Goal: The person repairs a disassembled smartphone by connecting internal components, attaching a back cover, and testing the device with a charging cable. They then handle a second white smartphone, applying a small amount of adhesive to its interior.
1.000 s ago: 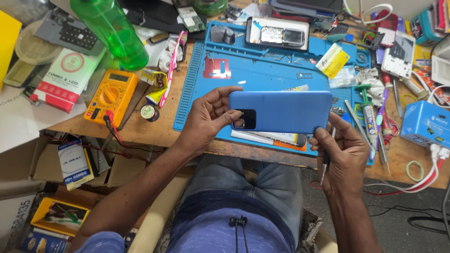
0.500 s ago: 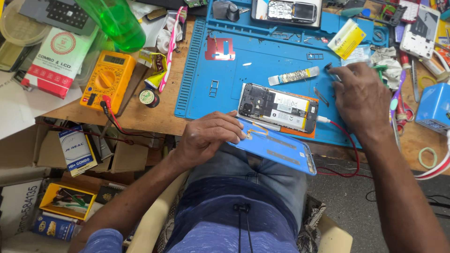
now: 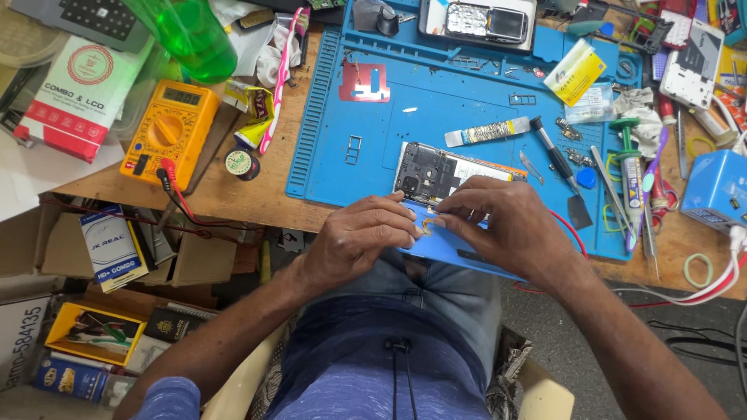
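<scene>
both hands meet over the thin blue plastic phone back cover [image 3: 455, 245], held at the desk [image 3: 233, 198] edge above the lap. the left hand [image 3: 354, 241] clamps its near end; the right hand [image 3: 510, 225] pinches a small part on its inner face. best to keep the cover braced and flat. the yellow open box [image 3: 58, 334] below holds small tools; which ones is unclear.

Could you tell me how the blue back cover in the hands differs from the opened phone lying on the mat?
The blue back cover is held off the mat by both hands; the opened phone lies flat on the blue mat. The cover is a plain blue shell; the phone shows dark inner parts. Both are long rectangles of similar size.
</scene>
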